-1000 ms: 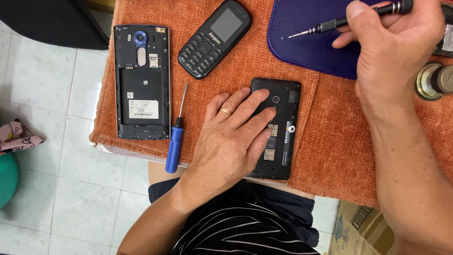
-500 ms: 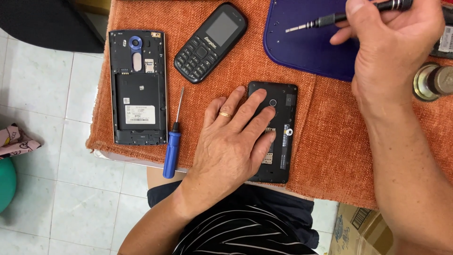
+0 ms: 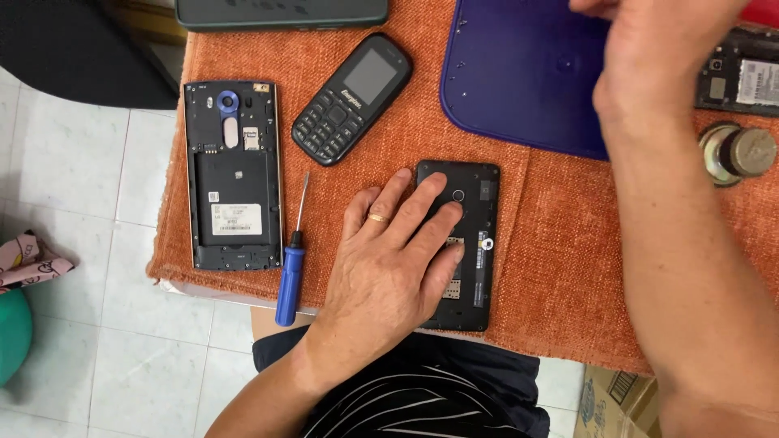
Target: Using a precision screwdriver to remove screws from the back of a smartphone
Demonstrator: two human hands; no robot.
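My left hand [image 3: 389, 259] lies flat, fingers spread, on a small black phone with its back cover off [image 3: 480, 235] and presses it onto the orange cloth [image 3: 552, 268]. A ring is on one finger. My right hand [image 3: 657, 65] is raised over the purple mat [image 3: 519, 81] at the top; its fingertips are cut off by the frame edge, so what they hold is hidden. A blue-handled screwdriver [image 3: 290, 276] rests just left of my left hand.
A larger open-backed phone [image 3: 234, 186] lies at the cloth's left edge, with a black keypad phone [image 3: 351, 97] beside it. Another opened phone [image 3: 742, 77] and a round metal container [image 3: 738, 152] sit at the right. A dark flat device [image 3: 280, 12] lies at the top. Tiled floor lies below.
The view has moved closer. My right hand has risen toward the top edge, and the thin screwdriver it held is out of sight. My left hand stays on the black phone.
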